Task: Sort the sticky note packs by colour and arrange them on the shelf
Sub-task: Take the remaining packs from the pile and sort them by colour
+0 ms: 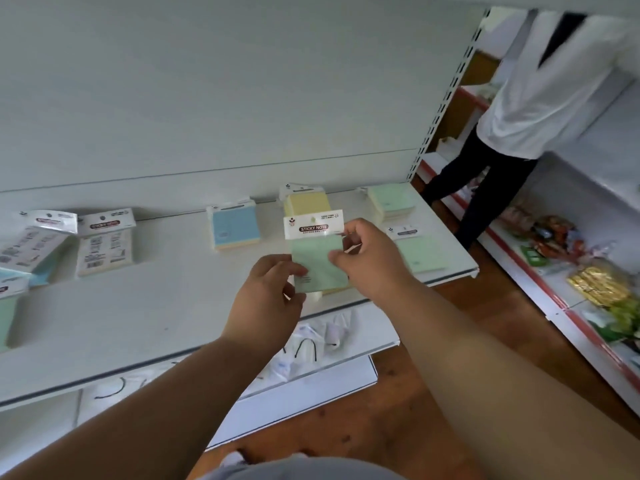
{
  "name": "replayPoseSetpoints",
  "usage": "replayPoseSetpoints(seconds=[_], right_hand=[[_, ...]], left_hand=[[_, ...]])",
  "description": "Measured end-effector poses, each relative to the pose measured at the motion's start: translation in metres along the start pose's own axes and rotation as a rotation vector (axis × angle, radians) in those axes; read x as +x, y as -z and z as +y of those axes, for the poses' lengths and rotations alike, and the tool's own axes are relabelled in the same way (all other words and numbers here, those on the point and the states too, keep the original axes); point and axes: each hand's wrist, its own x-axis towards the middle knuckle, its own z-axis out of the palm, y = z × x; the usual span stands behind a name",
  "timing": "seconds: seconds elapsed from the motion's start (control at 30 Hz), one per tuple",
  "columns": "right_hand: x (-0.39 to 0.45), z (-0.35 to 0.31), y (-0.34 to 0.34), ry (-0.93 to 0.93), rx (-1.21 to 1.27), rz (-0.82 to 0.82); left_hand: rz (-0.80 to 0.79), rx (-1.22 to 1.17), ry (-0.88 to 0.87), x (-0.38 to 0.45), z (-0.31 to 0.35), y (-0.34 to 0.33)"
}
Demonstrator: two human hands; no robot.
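1. Hands front and centre: the left hand [273, 289] pinches the lower left edge of a green pack [317, 261], and the right hand [363, 254] pinches its right edge just under the white header card. Both are clamped on it.
2. The green pack is held up off the shelf [156, 306], face toward the camera, directly in front of the yellow stack [306, 202].
3. Taking the yellow stack as the marker: a blue stack [235, 230] lies to its left, and further left again sit printed-back packs [104, 244] turned face-down.
4. To the right of the yellow stack there is a green stack [391, 202] at the back of the shelf, with a single green pack [419, 254] lying nearer the front edge.
5. Step in hand, as I read it: colour checked, pack on its way to the green group.
6. The next move calls for a carry rightward past the yellow stack, then a flat set-down on or beside the greens, header card lined up like the others.
7. One hand could let go first; the pack looks light and stiff enough for a one-handed placement.
8. Beyond the shelf's right end, another person [519, 116] stands in the aisle.
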Motion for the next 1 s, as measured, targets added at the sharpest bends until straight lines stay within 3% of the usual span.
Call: replayPoseSetpoints(seconds=[0.23,0.37,0.57,0.77,1.0], right_hand=[[0.012,0.027,0.035,-0.044,-0.078,0.128],[0.031,0.057,0.071,-0.058,-0.121,0.094],[0.069,0.108,0.13,-0.062,-0.297,0.006],[0.084,0.142,0.13,-0.021,-0.392,-0.158],[0.083,0.147,0.132,-0.004,-0.416,-0.015]], left_hand=[[-0.113,0.09,-0.043,0.028,0.042,-0.023],[-0.161,0.158,-0.059,0.046,0.073,-0.06],[-0.191,0.255,0.058,0.075,0.124,-0.136],[-0.246,0.359,0.207,0.072,0.13,-0.176],[-0.235,0.37,0.203,0.078,0.134,-0.188]])
